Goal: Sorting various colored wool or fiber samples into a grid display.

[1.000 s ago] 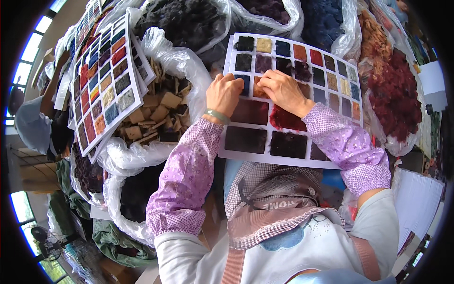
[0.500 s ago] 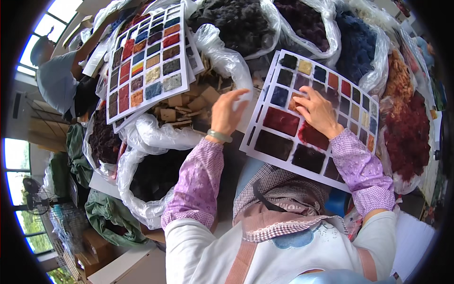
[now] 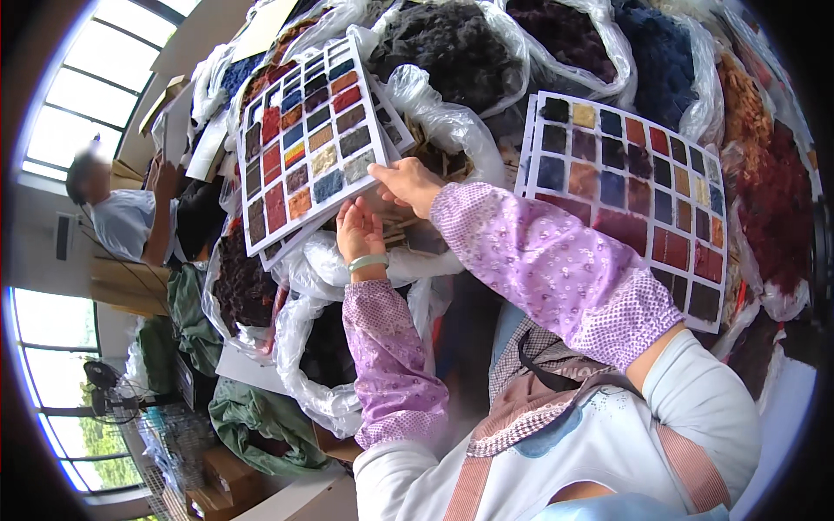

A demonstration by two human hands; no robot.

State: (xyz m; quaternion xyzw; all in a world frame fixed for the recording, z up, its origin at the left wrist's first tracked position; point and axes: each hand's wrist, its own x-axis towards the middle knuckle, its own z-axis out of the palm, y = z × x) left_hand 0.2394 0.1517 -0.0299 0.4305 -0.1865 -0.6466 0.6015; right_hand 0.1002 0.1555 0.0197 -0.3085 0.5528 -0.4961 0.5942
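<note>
A white swatch board (image 3: 310,135) with rows of coloured fibre squares lies tilted at the left, over other boards. My right hand (image 3: 408,184) reaches across and pinches its lower right corner, the thumb on top. Just below that edge is my left hand (image 3: 360,230), palm turned up and fingers stretched out; whether the fingertips touch the board I cannot tell. To the right rests a second swatch board (image 3: 599,178) with larger dark red and black patches along its near side, partly covered by my right sleeve.
Plastic bags of black fibre (image 3: 447,52), blue fibre (image 3: 656,65) and dark red fibre (image 3: 773,208) ring the far and right sides. Close by my left sleeve is a bag of black fibre (image 3: 326,343). A person (image 3: 130,217) is at the far left, near a fan (image 3: 113,391).
My right hand has left the right board and crossed leftward to grip the left board's corner. My left hand has moved down and left to that board's edge, turning palm up.
</note>
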